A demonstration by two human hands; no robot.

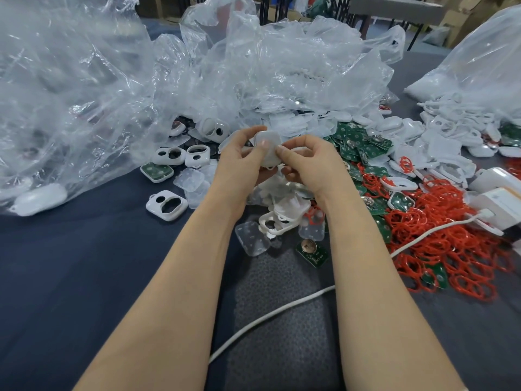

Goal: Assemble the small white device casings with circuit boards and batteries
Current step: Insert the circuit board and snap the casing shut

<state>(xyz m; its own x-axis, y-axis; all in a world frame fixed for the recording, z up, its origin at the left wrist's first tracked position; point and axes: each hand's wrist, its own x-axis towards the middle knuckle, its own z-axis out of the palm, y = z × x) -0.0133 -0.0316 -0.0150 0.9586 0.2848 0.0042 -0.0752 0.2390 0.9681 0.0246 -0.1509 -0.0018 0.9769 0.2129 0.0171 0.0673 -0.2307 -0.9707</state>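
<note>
A small white device casing (pixel 269 142) is held up above the table between both hands. My left hand (pixel 239 162) grips its left side with the thumb pressed on its face. My right hand (pixel 307 162) pinches its right side, thumb on the front. Below the hands lie loose white casing shells (pixel 275 221) and clear inner covers (pixel 252 238). Green circuit boards (pixel 358 148) are heaped to the right, and one board with a coin battery (pixel 311 252) lies apart near my right forearm.
Crumpled clear plastic bags (pixel 112 88) cover the left and back of the dark table (pixel 70 263). Red rubber rings (pixel 439 230) are piled at right beside white boxes (pixel 499 204). A white cable (pixel 282 309) crosses a grey mat (pixel 282 348) between my forearms. White front shells (pixel 166 206) lie at left.
</note>
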